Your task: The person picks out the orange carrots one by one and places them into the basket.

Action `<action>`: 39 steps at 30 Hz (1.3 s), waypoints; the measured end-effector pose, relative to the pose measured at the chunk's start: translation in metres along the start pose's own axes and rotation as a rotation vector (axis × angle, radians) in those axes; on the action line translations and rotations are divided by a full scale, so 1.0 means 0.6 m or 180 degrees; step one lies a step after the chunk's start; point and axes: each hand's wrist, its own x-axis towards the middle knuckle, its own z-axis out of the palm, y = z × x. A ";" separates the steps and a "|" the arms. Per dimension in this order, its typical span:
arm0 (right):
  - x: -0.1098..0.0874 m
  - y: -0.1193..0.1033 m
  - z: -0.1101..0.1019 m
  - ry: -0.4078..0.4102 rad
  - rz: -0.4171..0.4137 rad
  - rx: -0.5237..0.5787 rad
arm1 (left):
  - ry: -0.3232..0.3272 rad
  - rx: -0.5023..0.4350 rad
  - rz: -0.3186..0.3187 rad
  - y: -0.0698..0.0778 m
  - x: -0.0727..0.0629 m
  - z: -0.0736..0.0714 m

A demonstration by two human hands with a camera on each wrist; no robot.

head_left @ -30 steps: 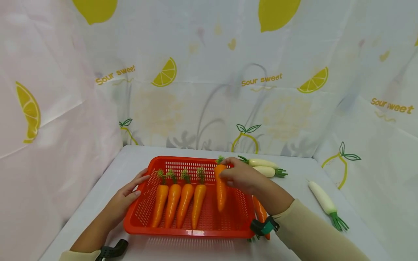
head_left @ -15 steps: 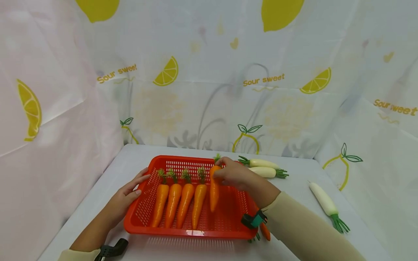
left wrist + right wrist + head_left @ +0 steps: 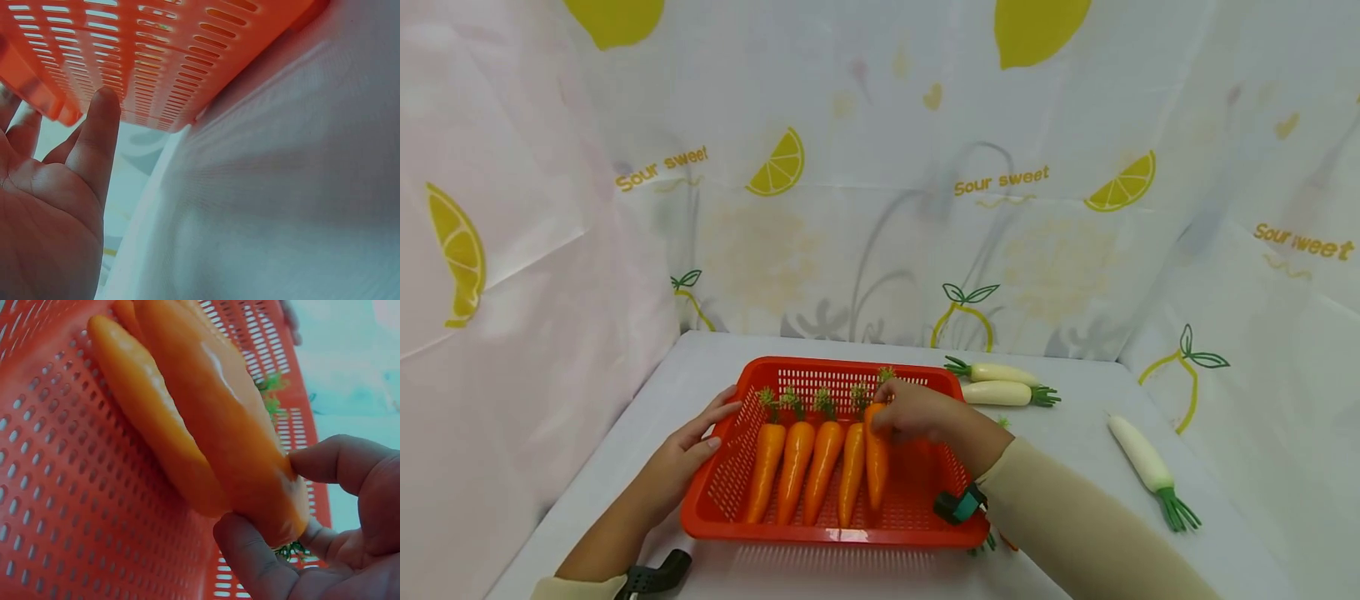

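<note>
My right hand [image 3: 913, 412] pinches a carrot [image 3: 876, 467] between thumb and fingers at its leafy end, inside the red basket [image 3: 722, 528]. In the right wrist view the held carrot [image 3: 215, 406] overlaps another carrot [image 3: 147, 419] beside it. Several carrots lie in a row to its left, tops toward the back, among them the leftmost carrot [image 3: 767, 471]. At the basket's left side, my left hand [image 3: 670, 471] rests with fairly straight fingers at the rim. In the left wrist view a fingertip [image 3: 106, 100] is against the slotted outer wall.
Two white radishes [image 3: 1003, 393] lie behind the basket's right corner. Another white radish [image 3: 1142, 454] lies farther right on the white table [image 3: 1075, 442]. Beside the basket's right edge, a carrot is mostly hidden under my right forearm. Lemon-print cloth [image 3: 850, 250] encloses the back and sides.
My right hand has moved left and slightly down with the carrot, bringing it alongside the row of carrots. My left hand has stayed at the basket's left side.
</note>
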 end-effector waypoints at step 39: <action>0.007 0.019 0.020 -0.0189 0.0319 -0.0738 | 0.0004 -0.0009 -0.0020 0.001 0.000 0.001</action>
